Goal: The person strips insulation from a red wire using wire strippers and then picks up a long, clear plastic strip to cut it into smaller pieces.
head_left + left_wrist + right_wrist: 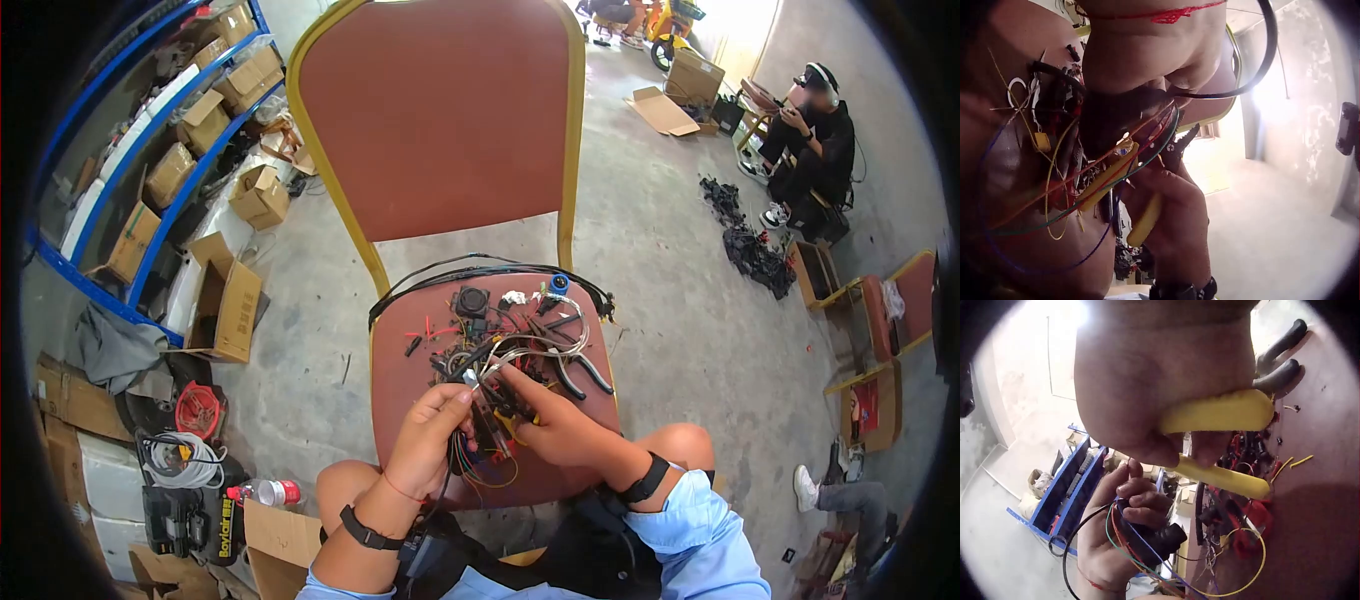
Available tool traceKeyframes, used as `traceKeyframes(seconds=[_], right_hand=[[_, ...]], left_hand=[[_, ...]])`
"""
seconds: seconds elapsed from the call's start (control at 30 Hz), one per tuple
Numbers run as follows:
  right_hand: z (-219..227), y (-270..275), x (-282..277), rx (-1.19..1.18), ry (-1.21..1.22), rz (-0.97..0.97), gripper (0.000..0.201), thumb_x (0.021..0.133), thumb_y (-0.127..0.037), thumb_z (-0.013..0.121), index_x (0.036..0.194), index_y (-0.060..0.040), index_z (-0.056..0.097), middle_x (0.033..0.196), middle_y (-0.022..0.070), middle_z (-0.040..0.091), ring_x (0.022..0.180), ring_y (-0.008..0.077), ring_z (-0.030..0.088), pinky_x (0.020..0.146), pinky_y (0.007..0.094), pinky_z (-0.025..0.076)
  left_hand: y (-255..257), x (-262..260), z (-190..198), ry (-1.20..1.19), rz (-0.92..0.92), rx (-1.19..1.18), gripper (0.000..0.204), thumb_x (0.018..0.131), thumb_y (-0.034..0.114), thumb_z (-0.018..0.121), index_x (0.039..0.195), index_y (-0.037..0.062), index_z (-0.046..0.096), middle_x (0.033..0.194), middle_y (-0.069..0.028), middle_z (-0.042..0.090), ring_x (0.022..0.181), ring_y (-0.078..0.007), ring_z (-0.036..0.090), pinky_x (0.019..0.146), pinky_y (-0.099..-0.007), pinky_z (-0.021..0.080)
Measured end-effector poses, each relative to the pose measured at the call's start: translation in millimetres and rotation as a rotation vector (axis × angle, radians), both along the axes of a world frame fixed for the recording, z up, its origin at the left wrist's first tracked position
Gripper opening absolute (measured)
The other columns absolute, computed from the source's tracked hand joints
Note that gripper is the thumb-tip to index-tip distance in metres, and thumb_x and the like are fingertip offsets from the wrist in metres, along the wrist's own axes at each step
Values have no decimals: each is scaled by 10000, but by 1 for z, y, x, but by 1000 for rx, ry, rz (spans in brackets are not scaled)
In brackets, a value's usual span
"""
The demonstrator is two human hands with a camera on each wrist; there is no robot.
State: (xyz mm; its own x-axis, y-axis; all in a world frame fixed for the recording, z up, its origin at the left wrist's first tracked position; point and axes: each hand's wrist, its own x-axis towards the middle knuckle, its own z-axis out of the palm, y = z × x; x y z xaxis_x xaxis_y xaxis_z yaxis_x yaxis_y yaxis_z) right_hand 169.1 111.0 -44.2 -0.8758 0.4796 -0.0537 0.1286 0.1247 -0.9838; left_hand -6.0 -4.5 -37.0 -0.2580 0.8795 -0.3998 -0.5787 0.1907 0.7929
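My left hand (430,440) grips a thick black cylindrical piece (1171,540) on a black cable (1071,550). Loose red, green, blue and orange wires (1138,159) trail from this hand, and its thumb and forefinger pinch a thin end. In my right hand (555,430) is a pair of wire strippers (1172,149) with yellow handles (1222,412), their dark head close to the left fingertips. Below both hands, a heap of wire scraps and small parts (480,335) covers the middle of the red chair seat (395,400).
Dark-handled pliers (585,378) and a blue round connector (558,284) lie on the seat. Behind rises the chair's backrest (440,120). Blue shelving (150,235) with cardboard boxes stands left. A person (815,140) sits at the far right.
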Motion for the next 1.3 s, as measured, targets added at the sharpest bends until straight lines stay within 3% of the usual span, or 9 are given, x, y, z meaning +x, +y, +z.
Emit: traceKeyframes(seconds=[0.1, 0.4, 0.5, 0.6, 0.7, 0.9, 1.0, 1.3], right_hand=[[2, -1, -2, -33, 55, -33, 802, 842, 132, 499, 1576, -25, 218, 1472, 197, 473, 1303, 253, 518, 1070, 331, 418], [-5, -1, 1, -11, 118, -21, 814, 845, 151, 492, 1582, -33, 199, 1467, 188, 480, 1318, 245, 512, 1088, 334, 404], [3, -1, 2, -73, 50, -15, 787, 858, 123, 511, 1573, -32, 221, 1435, 189, 515, 1304, 247, 531, 1088, 339, 408], [-1, 6, 5, -128, -37, 110, 739, 891, 91, 487, 1574, -33, 232, 1454, 139, 508, 1340, 193, 478, 1086, 308, 389], [-9, 5, 5, -227, -54, 109, 663, 901, 77, 483, 1536, -18, 318, 1406, 131, 551, 1301, 187, 509, 1078, 301, 397], [-8, 3, 5, -99, -156, 18, 536, 889, 0, 543, 1419, 11, 462, 1230, 233, 637, 1174, 284, 620, 978, 377, 482], [-4, 1, 5, -49, -214, 31, 536, 882, -2, 548, 1412, 14, 466, 1218, 255, 635, 1154, 317, 632, 960, 391, 492], [-1, 1, 5, 78, -31, 9, 532, 828, 33, 541, 1359, 40, 499, 1222, 268, 626, 1158, 382, 614, 961, 418, 487]], left_hand=[[1, 1, 0, 31, 15, 24, 166, 1018, 206, 603, 1062, 48, 634, 775, 5, 582, 696, -76, 560, 616, -246, 502], [0, 0, -3, 122, 2, 102, 148, 1013, 164, 545, 1032, 36, 615, 793, -22, 567, 734, -113, 560, 663, -289, 506], [-1, 0, 0, 103, 14, 110, 150, 1004, 151, 536, 1039, 26, 611, 803, -29, 571, 746, -118, 564, 694, -289, 503], [0, 1, -2, 124, 60, 137, 152, 1010, 147, 544, 1051, 17, 611, 822, -26, 586, 753, -113, 571, 706, -272, 498], [1, 0, -11, 253, 81, 99, 145, 1017, 144, 566, 1059, 13, 609, 840, -21, 599, 764, -98, 574, 717, -254, 491], [0, 7, 0, 414, 56, 138, 183, 1005, 148, 623, 1096, -7, 661, 874, -2, 596, 782, -78, 553, 742, -224, 460], [0, 4, -4, 723, 23, 187, 175, 981, 131, 655, 1081, -9, 690, 912, -5, 583, 808, -83, 539, 745, -223, 439], [0, 7, 3, 808, 13, 198, 141, 957, 115, 682, 1037, 0, 702, 913, -14, 567, 809, -95, 517, 743, -234, 423]])
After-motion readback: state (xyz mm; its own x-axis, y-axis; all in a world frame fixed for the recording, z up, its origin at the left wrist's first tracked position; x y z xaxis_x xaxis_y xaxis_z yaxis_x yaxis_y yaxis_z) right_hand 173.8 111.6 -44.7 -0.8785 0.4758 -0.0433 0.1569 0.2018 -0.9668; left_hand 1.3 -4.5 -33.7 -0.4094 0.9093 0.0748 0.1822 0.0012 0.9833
